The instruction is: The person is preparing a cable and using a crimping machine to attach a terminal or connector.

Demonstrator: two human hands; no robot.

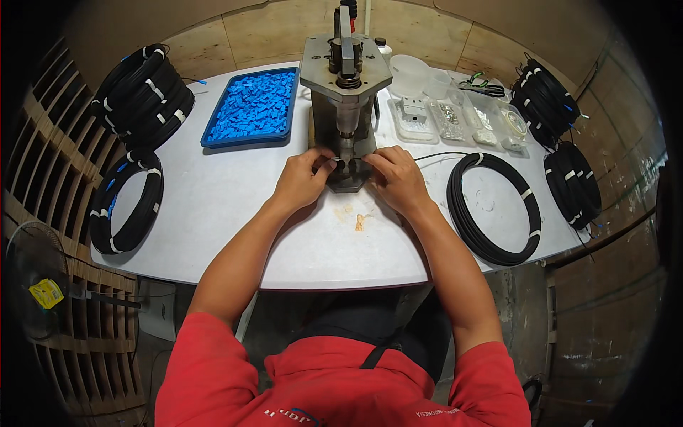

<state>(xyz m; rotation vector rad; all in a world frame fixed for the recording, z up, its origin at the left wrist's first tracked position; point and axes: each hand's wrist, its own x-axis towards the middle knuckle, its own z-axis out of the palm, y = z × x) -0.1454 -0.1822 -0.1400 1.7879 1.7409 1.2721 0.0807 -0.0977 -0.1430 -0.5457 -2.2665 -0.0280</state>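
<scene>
A metal bench press (346, 78) stands upright in front of me, its ram pointing down at a small base. My left hand (306, 176) is at the left side of the ram's lower end, thumb and fingers pinched together on something too small to make out. On the other side, my right hand (400, 179) is closed, fingertips close to the same spot. The black cable (437, 155) runs from a coil (496, 208) on the right to behind my right hand, which appears to grip its end. My fingers hide the exact contact.
A blue tray (206, 142) of small blue pieces lies left of the press. Clear plastic boxes (449, 121) of small parts stand back right. Stacked black coils (146, 96) and a single coil (99, 228) are at the left; more coils (573, 185) line the right edge. A fan (35, 277) stands left.
</scene>
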